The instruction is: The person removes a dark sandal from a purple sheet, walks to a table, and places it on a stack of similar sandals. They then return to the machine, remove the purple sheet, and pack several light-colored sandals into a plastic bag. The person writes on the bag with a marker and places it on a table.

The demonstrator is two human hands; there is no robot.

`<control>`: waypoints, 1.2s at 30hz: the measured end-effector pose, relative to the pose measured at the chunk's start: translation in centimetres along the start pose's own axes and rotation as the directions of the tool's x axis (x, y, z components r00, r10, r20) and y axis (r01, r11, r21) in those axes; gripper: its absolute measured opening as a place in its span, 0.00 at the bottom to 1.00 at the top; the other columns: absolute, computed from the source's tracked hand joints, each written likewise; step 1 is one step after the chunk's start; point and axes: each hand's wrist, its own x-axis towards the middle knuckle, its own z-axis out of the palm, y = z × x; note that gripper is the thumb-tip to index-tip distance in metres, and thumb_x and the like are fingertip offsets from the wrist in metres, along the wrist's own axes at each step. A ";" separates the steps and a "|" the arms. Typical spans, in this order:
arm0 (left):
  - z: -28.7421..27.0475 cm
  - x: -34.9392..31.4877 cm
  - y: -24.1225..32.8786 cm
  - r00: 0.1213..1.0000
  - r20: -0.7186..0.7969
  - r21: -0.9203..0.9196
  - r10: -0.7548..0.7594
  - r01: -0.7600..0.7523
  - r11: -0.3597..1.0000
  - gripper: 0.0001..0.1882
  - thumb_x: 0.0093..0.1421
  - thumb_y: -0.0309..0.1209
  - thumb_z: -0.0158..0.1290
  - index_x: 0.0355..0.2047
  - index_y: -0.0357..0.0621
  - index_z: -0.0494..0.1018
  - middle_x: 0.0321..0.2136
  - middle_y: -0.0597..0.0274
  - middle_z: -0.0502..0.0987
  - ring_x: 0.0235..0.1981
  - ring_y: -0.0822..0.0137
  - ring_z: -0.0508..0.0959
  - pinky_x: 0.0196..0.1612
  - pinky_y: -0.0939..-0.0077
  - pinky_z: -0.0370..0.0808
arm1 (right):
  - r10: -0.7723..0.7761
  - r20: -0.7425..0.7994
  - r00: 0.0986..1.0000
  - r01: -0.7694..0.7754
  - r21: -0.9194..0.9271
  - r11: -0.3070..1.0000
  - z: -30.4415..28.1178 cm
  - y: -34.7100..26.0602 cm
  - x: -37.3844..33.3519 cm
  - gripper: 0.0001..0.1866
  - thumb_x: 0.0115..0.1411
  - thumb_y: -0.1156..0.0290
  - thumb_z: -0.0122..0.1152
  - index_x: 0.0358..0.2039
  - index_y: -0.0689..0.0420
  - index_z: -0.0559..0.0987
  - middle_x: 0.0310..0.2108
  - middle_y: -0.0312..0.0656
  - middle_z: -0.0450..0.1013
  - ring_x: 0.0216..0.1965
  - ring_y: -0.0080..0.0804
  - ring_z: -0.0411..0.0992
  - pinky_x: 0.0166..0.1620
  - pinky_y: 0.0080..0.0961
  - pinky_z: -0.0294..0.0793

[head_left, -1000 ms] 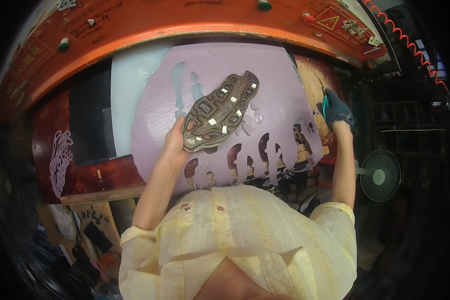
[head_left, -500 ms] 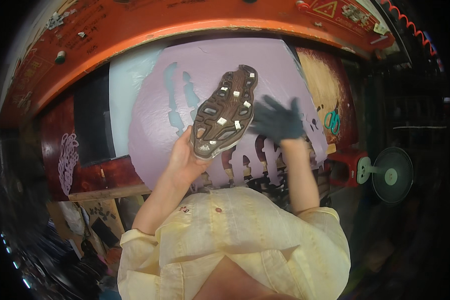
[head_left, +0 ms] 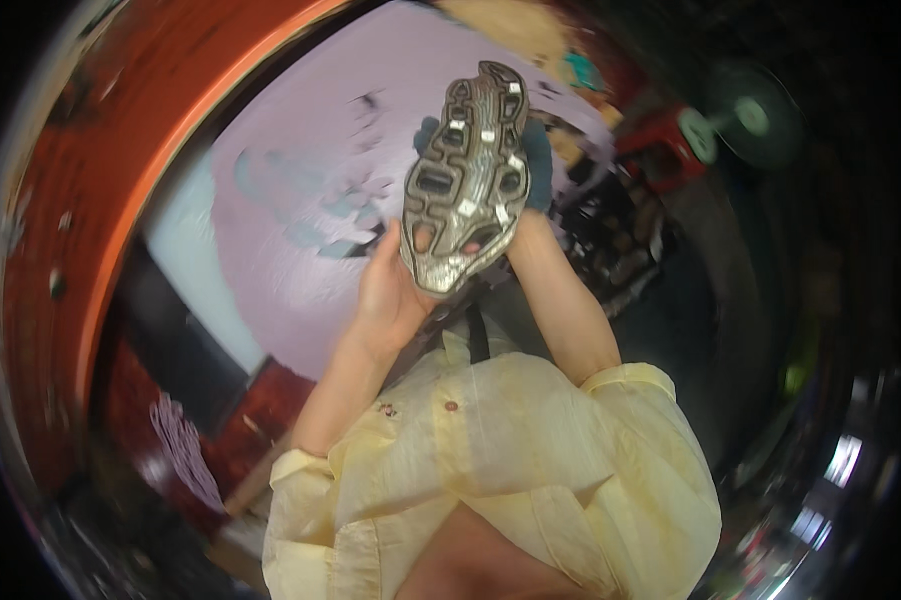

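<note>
In front of me is a brown, sole-shaped cutting die with a ridged outline, several openings and small white pads on its face. My left hand, bare, is closed round its near end at the left edge. My right hand, in a dark glove, is behind the die, with glove showing on both sides of it; most of its fingers are hidden. Beneath lies a purple sheet with cut-out shapes, smeared by motion.
An orange machine beam runs along the left. A bundle of purple strips lies by a black panel. To the right are a red stool, a fan and teal-handled scissors.
My view has swung to the right. The gloved right hand has moved from beside the die to behind it. The die has tilted and now shines more, with the left hand still on it.
</note>
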 end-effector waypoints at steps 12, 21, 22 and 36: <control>3.2 -0.7 -18.0 0.464 -0.032 0.796 -0.885 0.547 0.258 0.23 0.67 0.47 0.33 0.50 0.45 0.65 0.43 0.64 0.73 0.42 0.67 0.75 0.40 0.71 0.74 | -0.871 -0.144 0.470 0.876 -0.047 0.480 0.2 3.1 -34.2 0.46 0.49 0.28 0.44 0.56 0.55 0.65 0.53 0.53 0.64 0.52 0.50 0.66 0.52 0.53 0.68; 4.8 -6.6 -36.5 0.041 -0.127 0.950 -0.991 0.293 -0.109 0.25 0.67 0.48 0.33 0.47 0.42 0.68 0.39 0.63 0.75 0.34 0.74 0.74 0.35 0.79 0.71 | -0.965 -0.262 -0.028 0.987 -0.163 0.015 -0.2 10.2 -56.7 0.47 0.48 0.28 0.44 0.56 0.54 0.65 0.53 0.53 0.65 0.52 0.50 0.67 0.51 0.53 0.68; 4.9 -7.4 -39.0 0.039 -0.107 0.971 -0.993 0.221 -0.096 0.25 0.67 0.48 0.33 0.47 0.42 0.68 0.39 0.63 0.75 0.34 0.75 0.73 0.35 0.80 0.71 | -0.962 -0.265 -0.060 0.985 -0.175 -0.014 -0.4 10.5 -59.2 0.47 0.48 0.28 0.44 0.56 0.54 0.65 0.53 0.53 0.65 0.52 0.50 0.67 0.51 0.53 0.69; 5.2 -13.8 -67.3 -0.115 -0.311 0.943 -0.943 0.086 -0.321 0.28 0.62 0.51 0.43 0.52 0.41 0.65 0.44 0.65 0.73 0.44 0.71 0.70 0.48 0.69 0.66 | -0.898 -0.313 -0.310 0.943 -0.217 -0.250 -4.3 12.1 -87.2 0.47 0.48 0.27 0.43 0.55 0.54 0.66 0.52 0.53 0.66 0.51 0.49 0.68 0.50 0.52 0.70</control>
